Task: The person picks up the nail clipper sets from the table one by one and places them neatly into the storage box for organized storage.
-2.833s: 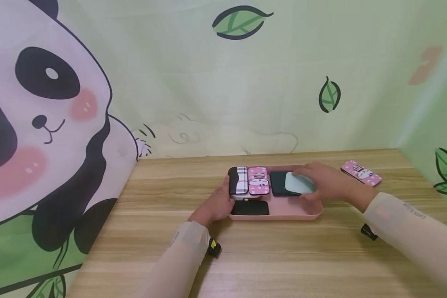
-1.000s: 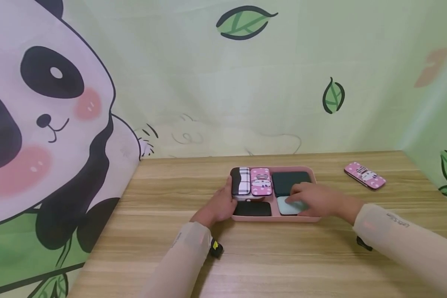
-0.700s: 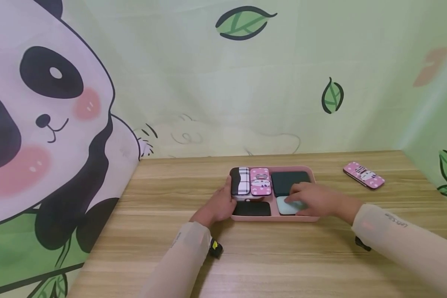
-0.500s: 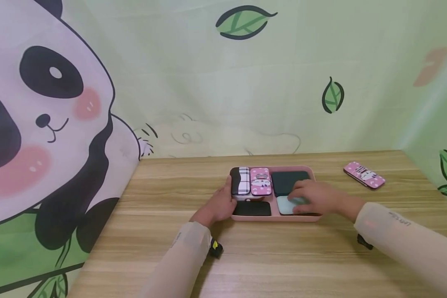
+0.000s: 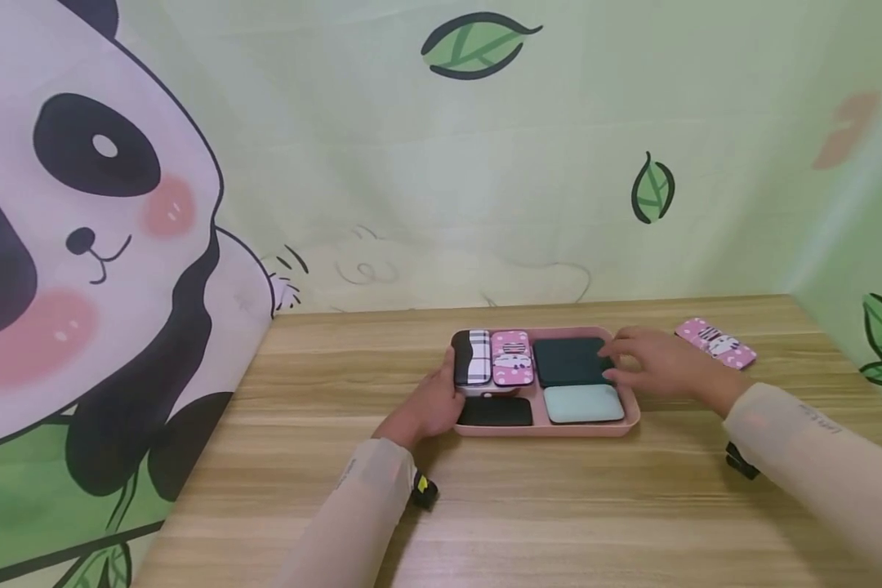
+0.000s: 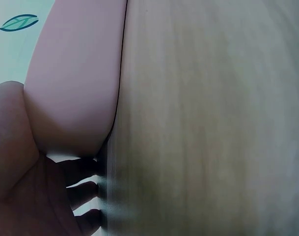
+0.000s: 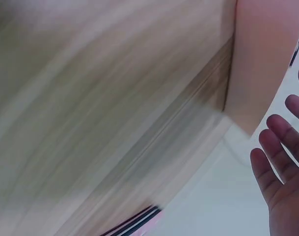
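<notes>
My left hand (image 5: pixel 435 402) holds the left end of a pink tray (image 5: pixel 584 429); in the left wrist view its thumb lies against the tray's wall and the fingers reach round the end. Inside the tray are a black-and-plaid case (image 5: pixel 474 357), a pink patterned case (image 5: pixel 512 358), a dark green flat case (image 5: pixel 572 362), a black flat case (image 5: pixel 496 411) and a pale mint flat case (image 5: pixel 584 404). My right hand (image 5: pixel 657 363) hovers by the tray's right end, fingers spread and holding nothing, its fingertips over the dark green case's right edge.
A second pink patterned case (image 5: pixel 716 343) lies on the wooden table (image 5: pixel 573 506) behind the right hand. A printed panda curtain (image 5: pixel 382 163) hangs behind the table's back edge.
The right hand has set the mint case down in the tray's front right, let go of it and moved back and to the right. The left hand stays on the tray.
</notes>
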Demonstrator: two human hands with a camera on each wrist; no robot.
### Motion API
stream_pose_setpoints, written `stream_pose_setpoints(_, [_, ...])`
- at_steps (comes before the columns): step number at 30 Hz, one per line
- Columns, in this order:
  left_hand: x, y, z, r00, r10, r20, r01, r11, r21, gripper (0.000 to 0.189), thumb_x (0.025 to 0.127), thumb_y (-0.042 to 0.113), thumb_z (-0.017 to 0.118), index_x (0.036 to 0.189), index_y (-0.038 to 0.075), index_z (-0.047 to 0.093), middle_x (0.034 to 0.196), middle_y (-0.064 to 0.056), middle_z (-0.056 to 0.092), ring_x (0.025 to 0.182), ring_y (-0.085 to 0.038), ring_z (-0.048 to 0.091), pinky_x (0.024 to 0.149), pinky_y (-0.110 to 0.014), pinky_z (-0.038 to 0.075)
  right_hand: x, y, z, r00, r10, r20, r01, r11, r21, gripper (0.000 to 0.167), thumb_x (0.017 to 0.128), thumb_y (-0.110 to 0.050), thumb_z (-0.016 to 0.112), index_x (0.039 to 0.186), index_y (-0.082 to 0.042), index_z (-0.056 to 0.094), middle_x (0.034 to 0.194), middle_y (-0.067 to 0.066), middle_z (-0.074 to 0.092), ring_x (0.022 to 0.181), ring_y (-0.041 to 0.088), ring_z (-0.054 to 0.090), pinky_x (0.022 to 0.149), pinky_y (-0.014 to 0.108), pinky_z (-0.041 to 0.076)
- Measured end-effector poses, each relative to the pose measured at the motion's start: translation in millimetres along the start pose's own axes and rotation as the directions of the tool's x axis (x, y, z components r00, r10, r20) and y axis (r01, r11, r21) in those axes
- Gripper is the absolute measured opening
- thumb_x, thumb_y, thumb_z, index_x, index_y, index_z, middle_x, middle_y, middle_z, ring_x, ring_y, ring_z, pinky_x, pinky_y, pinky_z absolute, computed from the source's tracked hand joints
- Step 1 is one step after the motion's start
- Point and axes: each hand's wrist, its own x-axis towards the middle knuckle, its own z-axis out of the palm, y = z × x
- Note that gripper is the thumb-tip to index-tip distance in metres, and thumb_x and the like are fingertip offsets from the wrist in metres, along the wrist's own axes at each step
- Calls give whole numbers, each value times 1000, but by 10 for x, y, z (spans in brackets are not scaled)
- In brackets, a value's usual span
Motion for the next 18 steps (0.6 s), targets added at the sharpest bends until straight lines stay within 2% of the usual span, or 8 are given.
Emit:
stream_pose_setpoints(3, [11, -9, 13, 1000, -8, 0, 8, 1000, 6, 76, 102, 23, 41, 161, 9, -5, 164, -13, 28, 149, -25, 31, 122, -40, 25, -57, 120, -54, 999, 53, -15, -53, 999, -1, 40, 94, -38, 68, 127, -16, 70, 124, 8, 65, 115, 30, 61, 98, 56, 50])
stream_pose_setpoints(11, [14, -30, 31, 1000, -24, -2, 24, 1000, 9, 75, 102, 25, 40, 161, 11, -5, 164, -12, 27, 149, -25, 30, 122, -41, 25, -165, 500, -114, 992, 116, -45, -119, 991, -55, 41, 92, -30, 69, 125, -5, 68, 122, 18, 65, 112, 38, 61, 97, 60, 48])
stream_pose_setpoints(18, [25, -40, 35, 999, -37, 12, 36, 999, 20, 76, 102, 27, 40, 161, 14, -7, 165, -10, 25, 149, -24, 30, 122, -42, 25, -294, 842, -90, 989, 96, -116, -106, 991, -86, 45, 90, -28, 73, 124, 1, 66, 115, 24, 63, 102, 39, 61, 89, 58, 49])
